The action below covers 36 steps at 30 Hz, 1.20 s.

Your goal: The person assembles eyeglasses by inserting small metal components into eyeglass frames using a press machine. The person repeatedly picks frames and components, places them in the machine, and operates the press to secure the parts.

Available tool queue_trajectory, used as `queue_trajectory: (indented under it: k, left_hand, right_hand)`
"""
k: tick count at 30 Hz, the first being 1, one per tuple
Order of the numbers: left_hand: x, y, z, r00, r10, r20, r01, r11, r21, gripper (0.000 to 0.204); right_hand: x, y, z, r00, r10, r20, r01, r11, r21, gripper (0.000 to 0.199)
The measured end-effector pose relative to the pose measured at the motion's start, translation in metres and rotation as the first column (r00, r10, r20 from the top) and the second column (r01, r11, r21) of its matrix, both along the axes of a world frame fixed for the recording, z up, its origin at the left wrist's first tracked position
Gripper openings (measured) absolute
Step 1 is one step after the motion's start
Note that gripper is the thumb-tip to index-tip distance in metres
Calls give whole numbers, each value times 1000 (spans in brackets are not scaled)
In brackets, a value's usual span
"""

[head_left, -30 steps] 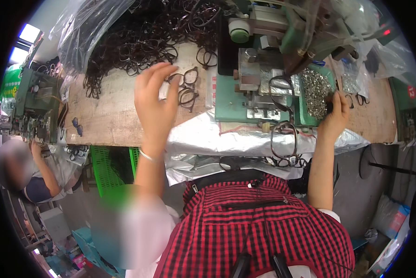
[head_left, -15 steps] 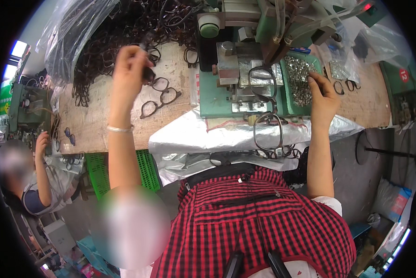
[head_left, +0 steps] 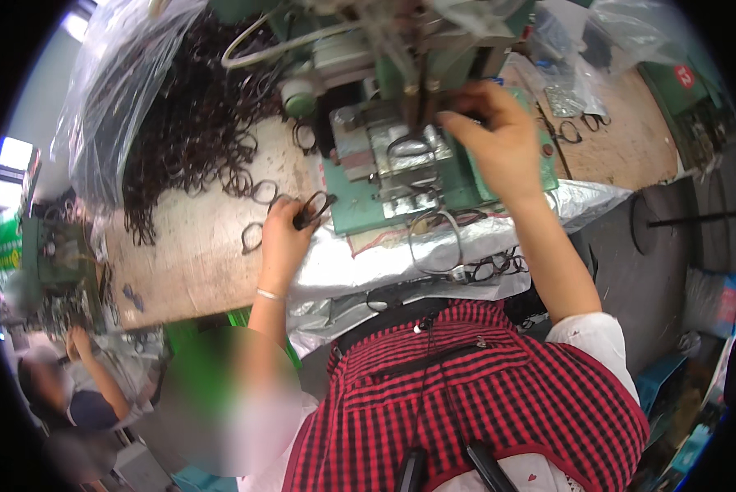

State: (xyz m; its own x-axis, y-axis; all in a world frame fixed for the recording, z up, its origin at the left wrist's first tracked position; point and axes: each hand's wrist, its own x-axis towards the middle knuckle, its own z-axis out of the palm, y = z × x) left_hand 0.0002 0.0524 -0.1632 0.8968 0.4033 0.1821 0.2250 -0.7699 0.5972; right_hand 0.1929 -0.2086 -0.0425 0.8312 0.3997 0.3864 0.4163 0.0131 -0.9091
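Note:
My left hand [head_left: 284, 238] is closed on a dark eyeglass frame [head_left: 319, 208] at the front left of the green machine base [head_left: 356, 215]. My right hand [head_left: 503, 139] is at the machine's upright tool [head_left: 417, 102], its fingers bent together; whatever they pinch is too small or hidden to tell. Below that tool, another eyeglass frame [head_left: 435, 269] sits on the metal fixture [head_left: 397, 174], one rim up on the block and the other hanging over the front edge. My right hand and wrist largely cover the green tray beside the fixture.
A large heap of dark eyeglass frames [head_left: 192, 123] lies at the left beside clear plastic sheeting [head_left: 109, 90]. Silver sheeting [head_left: 368, 266] covers the bench's front edge. More frames [head_left: 499, 264] lie over my lap. At the far left another person [head_left: 97, 381] sits working.
My left hand has come right and nearer from the heap, carrying an eyeglass frame. My right hand has moved left from the tray of small metal parts to the machine's tool. The view has shifted.

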Motion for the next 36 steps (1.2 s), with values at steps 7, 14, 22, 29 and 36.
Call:
queue_trajectory:
  k: [7,14,22,29,36]
  left_hand:
    - [-2,1,0,1000,-9,-5,9,999,43,12]
    - [44,-69,185,572,-157,805,315,948,-38,17]
    - [54,-110,186,749,-122,651,216,974,-66,11]
    - [76,-173,166,889,-394,233,441,872,-211,51]
    - [47,-112,145,438,-556,706,575,777,255,27]
  right_hand:
    - [-16,22,-6,992,-16,-129,41,981,192,40]
    - [-25,24,6,936,168,-308,-47,931,363,48]
    - [-54,11,18,993,34,-114,-9,977,215,47]
    - [-22,-57,-29,474,501,-724,306,677,669,29]
    - [19,-69,-66,731,-294,616,586,732,-347,18]
